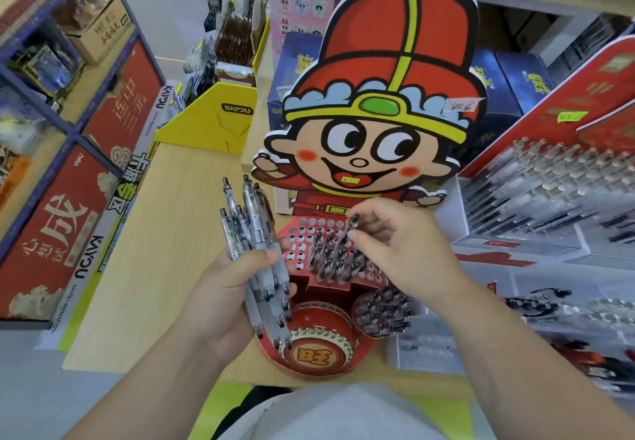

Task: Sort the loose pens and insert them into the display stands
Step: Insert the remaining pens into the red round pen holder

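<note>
Left hand (pixel 226 298) grips bundle of pens (pixel 252 233), tips down. Right hand (pixel 398 247) pinches one pen (pixel 352 225) above holed red stand (pixel 302 233) at near edge of bench (pixel 165 233), just beside standing pens (pixel 330 257).

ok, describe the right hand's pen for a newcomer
Below the red-hatted cartoon boy cutout sits a red holed tray. Over it the right hand pinches one pen. It alone is finger-held; neighbours stand in holes, loose pens are bundled in the left hand.
</note>
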The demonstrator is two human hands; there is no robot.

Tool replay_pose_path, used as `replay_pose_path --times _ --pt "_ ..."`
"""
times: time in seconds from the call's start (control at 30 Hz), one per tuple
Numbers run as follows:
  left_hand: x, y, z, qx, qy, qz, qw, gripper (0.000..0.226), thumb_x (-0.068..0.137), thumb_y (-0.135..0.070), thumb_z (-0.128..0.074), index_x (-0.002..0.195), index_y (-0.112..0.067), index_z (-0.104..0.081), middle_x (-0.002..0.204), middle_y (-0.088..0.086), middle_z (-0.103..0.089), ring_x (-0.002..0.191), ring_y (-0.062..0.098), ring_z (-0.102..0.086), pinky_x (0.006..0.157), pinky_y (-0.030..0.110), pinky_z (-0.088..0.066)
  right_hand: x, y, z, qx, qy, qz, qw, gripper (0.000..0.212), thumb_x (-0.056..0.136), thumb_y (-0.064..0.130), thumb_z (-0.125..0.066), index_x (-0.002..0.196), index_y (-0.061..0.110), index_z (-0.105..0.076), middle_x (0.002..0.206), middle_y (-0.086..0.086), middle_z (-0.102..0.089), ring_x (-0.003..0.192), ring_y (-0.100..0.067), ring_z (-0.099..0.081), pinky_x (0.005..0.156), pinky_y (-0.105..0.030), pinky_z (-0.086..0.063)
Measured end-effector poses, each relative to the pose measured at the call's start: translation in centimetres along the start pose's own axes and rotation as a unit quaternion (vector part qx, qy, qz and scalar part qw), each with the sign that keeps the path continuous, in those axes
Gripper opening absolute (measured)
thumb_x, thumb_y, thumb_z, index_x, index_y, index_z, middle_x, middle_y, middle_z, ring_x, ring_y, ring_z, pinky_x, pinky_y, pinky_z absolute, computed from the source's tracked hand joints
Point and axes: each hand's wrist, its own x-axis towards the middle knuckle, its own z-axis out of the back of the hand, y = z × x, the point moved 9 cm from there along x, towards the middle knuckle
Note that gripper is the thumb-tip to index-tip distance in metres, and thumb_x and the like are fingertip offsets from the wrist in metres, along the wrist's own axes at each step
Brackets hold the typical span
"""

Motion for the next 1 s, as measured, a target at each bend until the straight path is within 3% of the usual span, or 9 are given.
replay_pose_path --times 0.27,0.6,0.77,1.0 --pt "0.1 0.3 0.1 0.001 0.005 0.016 1.0 0.045 0.07 -0.016 -0.071 0.113 -0.002 -0.069 0.085 0.012 -0.064 0.068 0.024 -0.059 0.056 0.033 -0.056 0.2 0.7 -0.3 -0.094 0.051 0.034 0.994 0.022 0.09 0.023 -0.073 0.11 0.03 -0.07 0.091 0.026 -0.065 0.091 0.008 -0.062 0.079 -0.01 -0.049" --pt "0.1 0.7 0.1 -0.002 0.001 0.023 1.0 0.055 0.07 -0.016 -0.072 0.121 0.004 -0.065 0.082 0.014 -0.063 0.066 0.025 -0.061 0.056 0.032 -0.056 0.1 0.8 -1.1 -0.143 0.083 0.029 0.986 0.02 0.093 0.028 -0.067 0.112 0.03 -0.072 0.1 0.019 -0.072 0.092 0.003 -0.063 0.081 -0.019 -0.052" --pt "0.0 0.7 0.3 -0.004 -0.002 0.024 1.0 0.056 0.07 -0.016 -0.071 0.122 0.003 -0.065 0.081 0.014 -0.066 0.068 0.026 -0.062 0.057 0.033 -0.055 0.7 0.5 -1.6 -0.148 0.104 0.003 0.983 0.018 0.093 0.03 -0.067 0.111 0.035 -0.071 0.095 0.018 -0.071 0.089 0.0 -0.064 0.08 -0.031 -0.056" --pt "-0.3 0.7 0.4 -0.007 0.006 0.029 1.0 0.054 0.07 -0.017 -0.071 0.12 0.002 -0.067 0.081 0.014 -0.067 0.067 0.026 -0.063 0.058 0.035 -0.055 0.9 0.7 -1.3 -0.181 0.12 -0.013 0.976 0.013 0.091 0.029 -0.069 0.102 0.036 -0.071 0.085 0.018 -0.068 0.082 0.0 -0.062 0.075 -0.034 -0.056"
